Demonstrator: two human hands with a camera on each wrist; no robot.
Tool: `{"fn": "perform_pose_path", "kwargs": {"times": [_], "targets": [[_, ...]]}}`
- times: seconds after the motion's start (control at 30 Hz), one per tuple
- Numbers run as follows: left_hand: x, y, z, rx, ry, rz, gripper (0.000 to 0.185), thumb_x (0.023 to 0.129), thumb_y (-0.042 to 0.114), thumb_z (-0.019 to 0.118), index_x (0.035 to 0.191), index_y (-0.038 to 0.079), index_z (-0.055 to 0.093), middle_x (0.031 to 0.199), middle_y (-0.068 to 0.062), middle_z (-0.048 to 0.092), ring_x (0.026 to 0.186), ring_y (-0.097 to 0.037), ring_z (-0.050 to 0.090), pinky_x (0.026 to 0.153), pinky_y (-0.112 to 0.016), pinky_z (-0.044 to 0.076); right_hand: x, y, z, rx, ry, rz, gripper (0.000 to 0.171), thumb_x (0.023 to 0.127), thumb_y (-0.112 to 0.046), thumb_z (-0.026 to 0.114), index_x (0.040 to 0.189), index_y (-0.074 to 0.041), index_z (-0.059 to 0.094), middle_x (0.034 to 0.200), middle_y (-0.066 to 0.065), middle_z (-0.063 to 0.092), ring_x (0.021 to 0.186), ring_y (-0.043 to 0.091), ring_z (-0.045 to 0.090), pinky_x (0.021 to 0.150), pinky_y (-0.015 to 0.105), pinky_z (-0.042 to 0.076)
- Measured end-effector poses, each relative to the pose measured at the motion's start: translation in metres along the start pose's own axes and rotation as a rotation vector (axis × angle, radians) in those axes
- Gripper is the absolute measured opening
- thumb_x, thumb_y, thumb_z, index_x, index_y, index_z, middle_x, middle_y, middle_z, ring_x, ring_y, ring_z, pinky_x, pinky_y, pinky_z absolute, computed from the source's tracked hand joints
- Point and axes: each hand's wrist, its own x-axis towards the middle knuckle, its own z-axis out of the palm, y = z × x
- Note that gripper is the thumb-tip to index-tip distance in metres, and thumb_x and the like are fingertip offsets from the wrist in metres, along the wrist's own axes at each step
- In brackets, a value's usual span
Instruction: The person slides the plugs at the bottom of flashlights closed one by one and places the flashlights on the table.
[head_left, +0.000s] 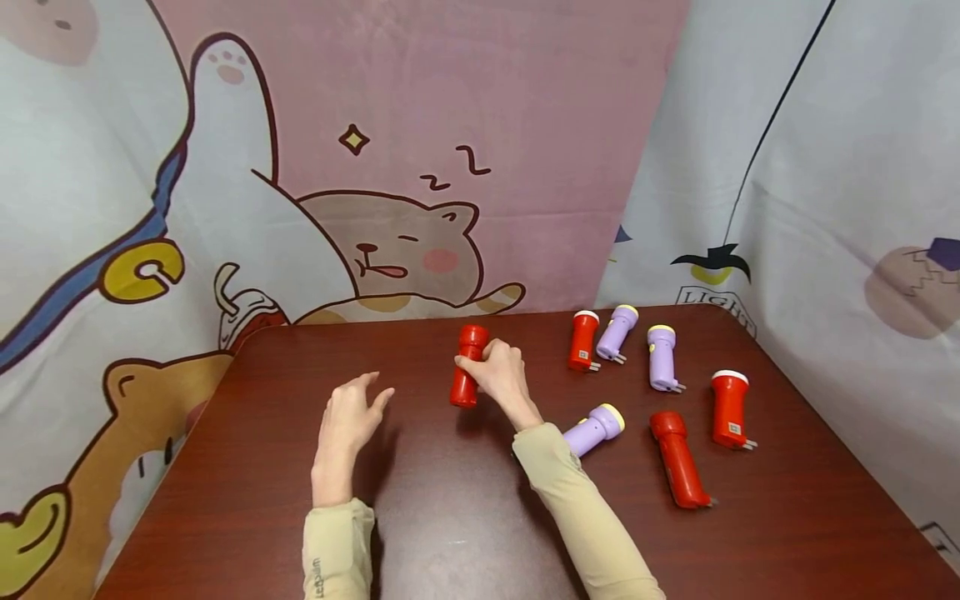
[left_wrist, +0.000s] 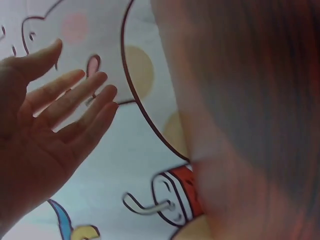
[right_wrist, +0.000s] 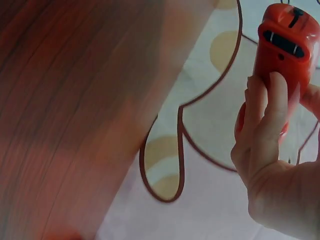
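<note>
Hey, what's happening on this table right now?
A person in beige sleeves is working at a dark wooden table. Their right hand grips a red flashlight, holding it roughly upright near the middle of the table. The left hand hovers open beside it, fingers spread, holding nothing. Six more flashlights lie loose on the right side: three red ones and three purple ones.

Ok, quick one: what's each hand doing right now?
Left hand: open, fingers spread, holding nothing, above the table.
Right hand: fingers curled round a red torch, gripping it.
</note>
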Motion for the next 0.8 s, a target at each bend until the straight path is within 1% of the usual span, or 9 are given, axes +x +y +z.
{"fn": "perform_pose_path", "kwargs": {"times": [0.17,0.33,0.57,0.67,0.8], "targets": [[-0.001,-0.015,-0.007,0.043,0.016,-0.090,0.042,0.093,0.025,0.059,0.124,-0.003,0.057,0.124,-0.026,0.060,0.110,-0.048,0.057,0.087,-0.056,0.047,0.005,-0.013,0.027,0.001,-0.075,-0.029,0.037,0.076,-0.036,0.075,0.081,-0.002,0.059,0.073,0.013,0.066,0.045,0.016,0.062,0.041,0.023,0.049],[-0.003,-0.025,-0.012,0.039,0.008,-0.159,0.042,0.094,0.025,0.056,0.126,-0.003,0.055,0.126,-0.027,0.058,0.112,-0.051,0.055,0.088,-0.057,0.046,0.006,-0.024,0.055,-0.004,-0.161,-0.051,0.035,0.077,-0.035,0.075,0.073,-0.004,0.059,0.064,0.008,0.064,0.044,0.016,0.062,0.042,0.024,0.050],[-0.003,-0.035,-0.012,0.038,0.002,-0.193,0.043,0.094,0.026,0.055,0.126,-0.002,0.056,0.124,-0.029,0.058,0.107,-0.053,0.056,0.086,-0.058,0.046,0.004,-0.030,0.085,0.012,-0.250,-0.048,0.033,0.076,-0.032,0.077,0.069,-0.006,0.058,0.058,0.006,0.060,0.045,0.021,0.064,0.047,0.029,0.054],[-0.004,-0.036,-0.013,0.039,-0.004,-0.199,0.042,0.094,0.026,0.054,0.126,-0.002,0.056,0.124,-0.030,0.058,0.106,-0.053,0.056,0.085,-0.058,0.046,0.004,-0.029,0.095,0.010,-0.270,-0.030,0.032,0.076,-0.031,0.078,0.071,-0.006,0.059,0.059,0.007,0.060,0.043,0.020,0.063,0.048,0.031,0.054],[-0.004,-0.036,-0.013,0.039,-0.008,-0.200,0.042,0.094,0.026,0.054,0.125,-0.002,0.056,0.123,-0.030,0.058,0.105,-0.054,0.056,0.084,-0.058,0.046,0.005,-0.026,0.106,0.008,-0.280,-0.001,0.033,0.075,-0.031,0.079,0.077,-0.003,0.061,0.062,0.008,0.061,0.043,0.020,0.062,0.045,0.030,0.053]]}}
